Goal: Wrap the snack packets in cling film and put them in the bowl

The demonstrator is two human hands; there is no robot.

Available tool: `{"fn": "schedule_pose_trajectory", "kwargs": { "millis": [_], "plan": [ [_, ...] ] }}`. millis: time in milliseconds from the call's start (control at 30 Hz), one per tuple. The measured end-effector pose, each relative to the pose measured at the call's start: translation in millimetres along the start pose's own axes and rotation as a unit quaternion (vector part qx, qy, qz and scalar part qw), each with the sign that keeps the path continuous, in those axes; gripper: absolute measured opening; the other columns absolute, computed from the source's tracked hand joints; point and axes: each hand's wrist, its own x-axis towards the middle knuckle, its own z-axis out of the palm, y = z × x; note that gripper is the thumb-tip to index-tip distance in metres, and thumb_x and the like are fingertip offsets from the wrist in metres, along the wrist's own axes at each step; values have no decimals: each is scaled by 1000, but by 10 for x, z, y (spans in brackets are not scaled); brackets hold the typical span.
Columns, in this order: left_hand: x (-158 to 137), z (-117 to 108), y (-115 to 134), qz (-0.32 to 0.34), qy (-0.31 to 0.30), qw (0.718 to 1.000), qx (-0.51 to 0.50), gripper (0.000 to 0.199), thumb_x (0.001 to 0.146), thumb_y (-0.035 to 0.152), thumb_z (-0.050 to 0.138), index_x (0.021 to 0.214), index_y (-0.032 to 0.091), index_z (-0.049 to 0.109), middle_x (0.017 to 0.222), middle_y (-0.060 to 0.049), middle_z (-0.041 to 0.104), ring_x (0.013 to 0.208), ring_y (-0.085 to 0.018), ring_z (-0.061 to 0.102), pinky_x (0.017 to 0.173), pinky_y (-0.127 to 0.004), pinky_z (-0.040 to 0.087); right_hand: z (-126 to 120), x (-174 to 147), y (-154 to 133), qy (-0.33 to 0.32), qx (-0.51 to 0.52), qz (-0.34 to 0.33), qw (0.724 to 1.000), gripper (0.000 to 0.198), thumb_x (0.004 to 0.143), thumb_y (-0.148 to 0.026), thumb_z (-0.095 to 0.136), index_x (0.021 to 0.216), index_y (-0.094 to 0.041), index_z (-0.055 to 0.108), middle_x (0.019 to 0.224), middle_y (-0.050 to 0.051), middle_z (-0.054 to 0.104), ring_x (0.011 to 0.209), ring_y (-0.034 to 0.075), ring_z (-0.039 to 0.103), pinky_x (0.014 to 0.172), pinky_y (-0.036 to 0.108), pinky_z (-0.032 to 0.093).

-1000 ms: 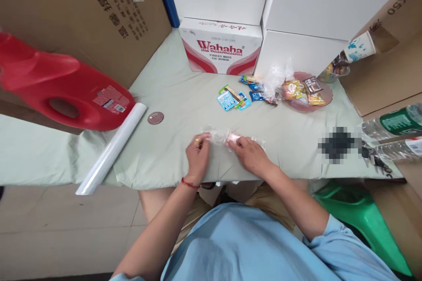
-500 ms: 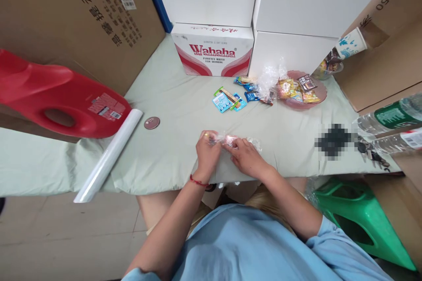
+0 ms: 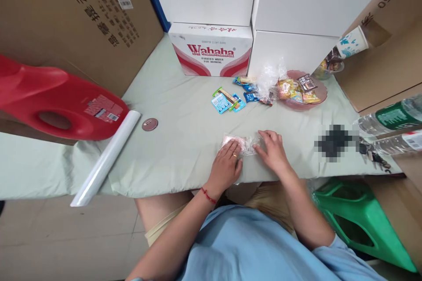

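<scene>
A small pinkish item wrapped in clear plastic film [image 3: 244, 141] lies on the cloth-covered table in front of me. My left hand [image 3: 227, 162] rests on its left part with the fingers stretched out flat and close together, hiding some of it. At the film's right end is my right hand [image 3: 272, 149], thumb and fingers apart. Its thumb is at the film's edge; whether it touches cannot be made out. What exactly the film wraps is not clear. Farther back lie several snack packets [image 3: 224, 101], out of reach of both hands.
A roll of clear film [image 3: 107, 158] lies at the left beside a red jug [image 3: 59, 101] and a round brown disc [image 3: 150, 124]. Behind stand a pink bowl [image 3: 321, 96] of packaged snacks and a Wahaha box [image 3: 212, 52]. Bottles [image 3: 392, 116] and keys [image 3: 376, 158] lie right.
My left hand has moved right, from pinching the film's left end to lying flat on the wrapped item. My right hand has shifted right, off the middle, and its fingers have spread.
</scene>
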Motion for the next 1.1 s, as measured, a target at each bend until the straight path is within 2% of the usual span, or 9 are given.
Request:
{"fn": "schedule_pose_trajectory", "kwargs": {
  "millis": [67,133,200,300,467,667,833,967,1100],
  "plan": [
    [-4,22,15,3,0,1000,15,51,101,20,52,152,16,54,159,-14,56,155,-28,43,127,-53,42,100,1,31,-7,-12,-14,1000,36,89,-39,71,118,-18,74,138,22,64,128,39,55,112,58,45],
    [1,27,18,9,-1,1000,27,51,101,18,51,151,15,55,159,-13,57,154,-28,44,127,-51,42,134,-18,14,-32,29,-27,999,24,92,-37,66,107,-20,73,134,18,67,124,35,59,109,52,48],
    [7,24,15,11,-3,999,34,50,101,18,51,150,14,56,159,-13,56,155,-27,44,127,-50,42,95,-33,-43,-54,85,-8,995,19,96,-38,61,101,-22,69,111,11,73,102,27,66,94,41,54],
    [9,23,12,4,-3,999,35,51,100,17,51,151,15,56,160,-13,56,156,-27,42,127,-50,41,14,2,-189,-62,120,31,990,20,99,-42,59,98,-23,66,80,1,68,71,20,62,71,31,50],
    [-23,78,-21,5,6,1000,23,54,102,19,50,155,14,52,160,-16,55,157,-28,41,127,-53,41,195,234,-582,-65,17,-68,995,14,97,-24,56,103,-23,68,101,7,71,92,23,65,84,33,50],
    [-28,121,-112,-3,10,999,-32,62,98,22,55,158,11,45,156,-24,56,155,-36,43,124,-65,41,516,418,-1009,-171,-143,-45,974,21,100,-15,49,110,-20,66,114,15,65,109,30,57,89,40,50],
    [-63,-25,-74,27,52,996,-72,61,93,11,49,153,14,52,154,-18,60,158,-31,39,128,-64,37,564,382,-1001,-147,-123,-70,979,27,108,-22,41,119,-21,66,116,13,63,110,29,54,93,42,50],
    [-286,-220,-111,-22,128,990,-52,46,93,8,49,131,22,68,135,-11,71,155,-31,42,124,-63,41,608,275,-941,-131,-134,-90,978,35,110,-43,47,130,-19,63,118,15,61,112,32,52,94,43,49],
    [-462,-348,-275,-71,191,979,-22,28,93,8,51,106,22,72,108,-9,75,139,-31,56,116,-59,50,686,167,-961,-127,-162,-100,974,62,99,-59,64,142,-15,56,123,19,59,114,35,49,91,46,51]
  ]
}}
